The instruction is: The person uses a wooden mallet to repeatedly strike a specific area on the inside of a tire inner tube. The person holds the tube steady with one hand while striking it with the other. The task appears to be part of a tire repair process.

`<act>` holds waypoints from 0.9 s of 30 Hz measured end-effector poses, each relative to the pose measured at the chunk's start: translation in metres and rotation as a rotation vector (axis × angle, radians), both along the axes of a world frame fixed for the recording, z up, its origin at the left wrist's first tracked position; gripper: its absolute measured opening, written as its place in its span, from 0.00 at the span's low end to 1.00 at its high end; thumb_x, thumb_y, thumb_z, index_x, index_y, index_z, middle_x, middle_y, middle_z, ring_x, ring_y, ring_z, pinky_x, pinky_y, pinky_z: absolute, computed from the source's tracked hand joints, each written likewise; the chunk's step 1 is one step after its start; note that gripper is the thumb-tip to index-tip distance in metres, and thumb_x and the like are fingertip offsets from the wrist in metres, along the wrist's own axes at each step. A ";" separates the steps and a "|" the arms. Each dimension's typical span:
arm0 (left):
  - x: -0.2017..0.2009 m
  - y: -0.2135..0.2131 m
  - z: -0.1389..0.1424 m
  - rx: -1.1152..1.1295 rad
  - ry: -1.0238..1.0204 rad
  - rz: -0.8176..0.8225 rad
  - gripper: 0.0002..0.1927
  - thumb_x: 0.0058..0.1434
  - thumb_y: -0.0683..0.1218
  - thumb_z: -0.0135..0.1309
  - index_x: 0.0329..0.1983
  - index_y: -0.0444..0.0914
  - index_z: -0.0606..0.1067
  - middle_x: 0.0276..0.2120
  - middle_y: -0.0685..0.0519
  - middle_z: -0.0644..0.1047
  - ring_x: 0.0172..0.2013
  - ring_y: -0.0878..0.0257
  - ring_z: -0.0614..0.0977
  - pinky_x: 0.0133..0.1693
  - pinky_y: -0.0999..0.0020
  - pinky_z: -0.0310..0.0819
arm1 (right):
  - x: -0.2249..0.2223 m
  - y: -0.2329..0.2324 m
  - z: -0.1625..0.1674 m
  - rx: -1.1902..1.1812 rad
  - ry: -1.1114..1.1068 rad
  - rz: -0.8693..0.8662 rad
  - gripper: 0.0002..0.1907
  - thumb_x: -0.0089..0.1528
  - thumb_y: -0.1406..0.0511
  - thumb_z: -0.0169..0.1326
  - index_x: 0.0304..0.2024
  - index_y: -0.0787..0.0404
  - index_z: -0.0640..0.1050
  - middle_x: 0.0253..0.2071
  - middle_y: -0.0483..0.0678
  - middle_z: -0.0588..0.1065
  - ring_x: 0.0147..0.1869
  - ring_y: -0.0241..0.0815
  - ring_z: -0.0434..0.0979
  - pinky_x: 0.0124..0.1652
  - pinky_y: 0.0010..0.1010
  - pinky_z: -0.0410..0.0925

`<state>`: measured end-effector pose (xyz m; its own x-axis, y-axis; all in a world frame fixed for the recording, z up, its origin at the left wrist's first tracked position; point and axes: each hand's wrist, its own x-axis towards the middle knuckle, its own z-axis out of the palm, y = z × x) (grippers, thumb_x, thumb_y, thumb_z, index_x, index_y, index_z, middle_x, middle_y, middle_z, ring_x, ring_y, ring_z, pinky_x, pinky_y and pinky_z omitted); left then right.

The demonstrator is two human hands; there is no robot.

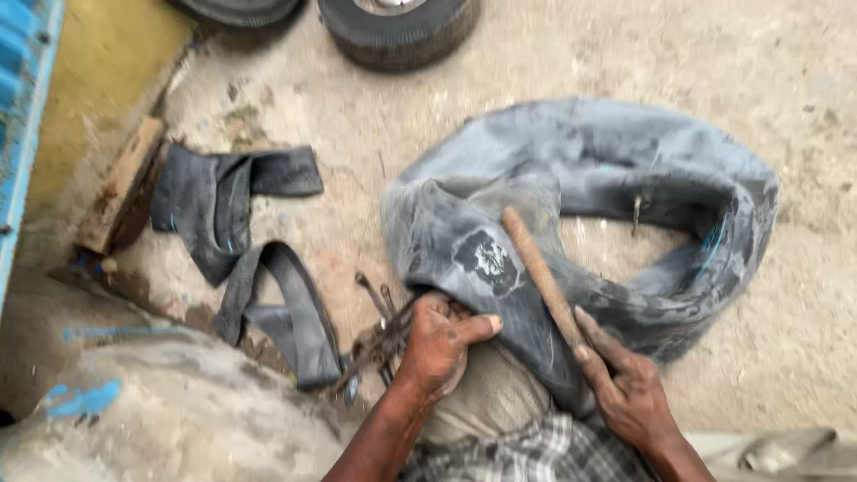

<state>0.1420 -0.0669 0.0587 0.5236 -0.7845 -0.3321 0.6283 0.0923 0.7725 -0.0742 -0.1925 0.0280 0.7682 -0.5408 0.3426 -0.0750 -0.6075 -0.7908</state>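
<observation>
Dusty ground [786,357], blurred inner tube [625,170]

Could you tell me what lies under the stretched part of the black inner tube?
The inner tube drapes over a cloth-covered knee, pinned by the left hand. Whatever sits deeper beneath the rubber is hidden.

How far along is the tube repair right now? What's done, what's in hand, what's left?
Done: the deflated inner tube lies off the wheel, folded over the knee, with a roughened pale spot exposed. In hand: the left hand pins the tube down, and the right hand holds a ridged rasp-like rod beside that spot. Left: no patch covers the spot yet; rubber scraps lie nearby.
</observation>
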 end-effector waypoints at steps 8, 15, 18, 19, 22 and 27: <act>-0.016 0.009 -0.009 -0.012 0.019 0.103 0.23 0.50 0.33 0.64 0.50 0.23 0.74 0.42 0.39 0.81 0.45 0.55 0.84 0.54 0.60 0.81 | -0.028 -0.009 -0.018 0.474 0.463 -0.146 0.30 0.64 0.58 0.52 0.70 0.53 0.71 0.21 0.48 0.79 0.20 0.37 0.73 0.23 0.33 0.67; -0.022 0.013 -0.022 -0.072 0.195 0.061 0.15 0.50 0.32 0.63 0.42 0.27 0.78 0.38 0.44 0.81 0.42 0.59 0.84 0.51 0.61 0.79 | -0.041 -0.010 0.009 0.179 0.150 0.240 0.24 0.72 0.62 0.49 0.68 0.63 0.68 0.34 0.52 0.83 0.33 0.38 0.85 0.33 0.32 0.76; -0.017 0.012 -0.029 0.215 0.341 0.155 0.28 0.47 0.27 0.63 0.45 0.42 0.67 0.36 0.51 0.80 0.42 0.61 0.85 0.55 0.67 0.80 | -0.013 -0.010 0.018 0.233 0.556 0.053 0.28 0.61 0.62 0.52 0.65 0.56 0.72 0.18 0.49 0.82 0.20 0.39 0.78 0.23 0.35 0.72; -0.014 0.013 -0.028 0.082 0.273 0.124 0.22 0.50 0.28 0.63 0.44 0.38 0.70 0.37 0.50 0.80 0.42 0.61 0.84 0.54 0.65 0.80 | 0.002 -0.014 0.018 0.227 0.697 0.050 0.29 0.63 0.60 0.53 0.68 0.52 0.71 0.19 0.51 0.80 0.20 0.42 0.78 0.25 0.37 0.72; -0.008 0.014 -0.021 -0.161 0.107 0.053 0.11 0.56 0.31 0.61 0.42 0.28 0.77 0.38 0.46 0.80 0.42 0.59 0.83 0.52 0.61 0.79 | 0.055 -0.035 0.008 0.042 0.528 0.227 0.31 0.61 0.61 0.55 0.69 0.53 0.73 0.22 0.55 0.79 0.18 0.43 0.77 0.25 0.38 0.71; -0.022 0.012 -0.017 -0.049 0.079 0.050 0.11 0.53 0.32 0.63 0.40 0.30 0.78 0.37 0.48 0.81 0.41 0.60 0.84 0.51 0.62 0.83 | 0.058 -0.041 0.021 0.119 0.435 0.020 0.24 0.65 0.59 0.56 0.63 0.59 0.77 0.42 0.55 0.84 0.35 0.41 0.84 0.34 0.33 0.75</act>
<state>0.1204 -0.0549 0.0415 0.5367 -0.7742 -0.3357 0.6804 0.1617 0.7148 -0.0162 -0.2335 0.0488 0.8379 -0.5402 -0.0783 -0.4051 -0.5192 -0.7525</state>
